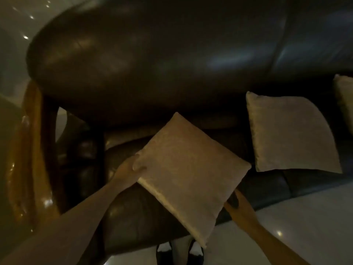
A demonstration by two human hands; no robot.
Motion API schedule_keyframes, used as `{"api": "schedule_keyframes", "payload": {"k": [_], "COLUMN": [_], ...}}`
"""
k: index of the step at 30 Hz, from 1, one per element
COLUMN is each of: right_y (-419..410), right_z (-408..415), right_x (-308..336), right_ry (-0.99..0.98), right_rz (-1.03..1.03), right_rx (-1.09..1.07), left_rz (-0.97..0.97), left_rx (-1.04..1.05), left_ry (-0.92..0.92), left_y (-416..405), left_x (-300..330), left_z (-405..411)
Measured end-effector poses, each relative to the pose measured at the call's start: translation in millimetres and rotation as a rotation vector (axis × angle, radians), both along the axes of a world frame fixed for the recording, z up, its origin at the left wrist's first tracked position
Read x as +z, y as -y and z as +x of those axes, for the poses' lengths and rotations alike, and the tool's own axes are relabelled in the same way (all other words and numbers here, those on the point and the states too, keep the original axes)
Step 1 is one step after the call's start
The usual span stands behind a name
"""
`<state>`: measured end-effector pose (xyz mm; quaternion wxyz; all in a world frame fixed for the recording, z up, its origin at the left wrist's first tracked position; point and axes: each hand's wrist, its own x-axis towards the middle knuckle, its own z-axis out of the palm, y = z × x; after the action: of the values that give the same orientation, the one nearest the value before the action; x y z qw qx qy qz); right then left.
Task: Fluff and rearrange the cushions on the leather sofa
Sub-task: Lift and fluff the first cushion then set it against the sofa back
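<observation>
A beige square cushion [189,173] hangs tilted above the seat of the dark leather sofa [145,69]. My left hand [128,169] grips its left corner, thumb on top. My right hand [236,205] holds its lower right edge from underneath, fingers partly hidden by the fabric. A second beige cushion [288,134] leans against the sofa back to the right. The edge of a third cushion [345,100] shows at the far right border.
A glossy wooden armrest frame [28,153] curves down the sofa's left side. Pale shiny floor [305,213] lies in front of the sofa. My feet in dark footwear [179,253] stand at the bottom, close to the seat front.
</observation>
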<state>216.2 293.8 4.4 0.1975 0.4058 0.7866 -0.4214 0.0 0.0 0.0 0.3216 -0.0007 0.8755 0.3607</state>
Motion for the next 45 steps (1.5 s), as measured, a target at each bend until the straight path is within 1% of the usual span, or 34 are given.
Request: {"api": "schedule_keyframes", "payload": {"k": [1,3,5,7,9,10,13,15,17,19,21,26,31,33,36,42,45], "right_y": [-4.3,-10.8,-13.8,-13.3,-12.7,-10.9,-11.2,-15.4,-24.0,-30.9,-34.3,-36.4,-42.0,-46.7,-53.6,-64.2,-68.8], "right_z": [-1.0,-3.4,-4.1,-2.6,-0.4,0.2,-0.4,1.7,7.5,7.0,1.8,-5.8,-21.2,-34.6,-62.4,-116.2,-138.9], "right_x": [-10.8,-28.6,-43.5,-58.4,-73.4,-76.9,-83.8,-85.5,-90.6,-87.1,-75.8,-57.4,-23.9,0.0,49.2,158.6,217.9], "right_ry": [0.025,0.086,0.135,0.169,0.148,0.130,0.108,0.084,0.040,0.044,0.019,-0.063,-0.179,-0.238,-0.346,-0.555,-0.698], "right_rz": [-0.009,-0.093,-0.233,-0.368,-0.472,-0.499,-0.484,-0.452,-0.422,-0.385,-0.370,-0.389,-0.424,-0.448,-0.476,-0.503,-0.444], "right_rx": [-0.048,-0.138,-0.285,-0.457,-0.536,-0.542,-0.520,-0.493,-0.457,-0.453,-0.471,-0.572,-0.637,-0.650,-0.604,-0.505,-0.411], "left_rz": [0.084,0.167,0.142,0.056,0.032,0.025,-0.049,-0.120,-0.146,-0.065,0.038,0.106,0.190,0.230,0.281,0.492,0.563], "left_rx": [0.092,0.165,0.165,0.127,0.167,0.192,0.213,0.181,0.160,0.185,0.215,0.337,0.403,0.386,0.328,0.270,0.235], "left_ry": [0.039,0.123,0.196,0.242,0.288,0.308,0.405,0.454,0.487,0.543,0.547,0.478,0.402,0.368,0.311,0.121,0.059], "left_y": [-5.1,-11.0,-9.9,-7.0,-5.8,-4.3,4.4,12.6,18.2,24.7,31.2,25.8,25.5,24.4,23.8,15.3,20.3], "left_x": [-7.3,-21.8,-43.9,-61.1,-76.4,-79.7,-86.5,-89.6,-90.7,-93.2,-95.5,-78.5,-37.2,-12.4,36.7,146.9,194.4], "left_z": [-5.1,-12.9,-20.9,-26.3,-29.9,-29.1,-17.7,-2.5,15.3,30.7,47.9,69.6,54.6,42.4,18.2,-20.4,-39.3]}}
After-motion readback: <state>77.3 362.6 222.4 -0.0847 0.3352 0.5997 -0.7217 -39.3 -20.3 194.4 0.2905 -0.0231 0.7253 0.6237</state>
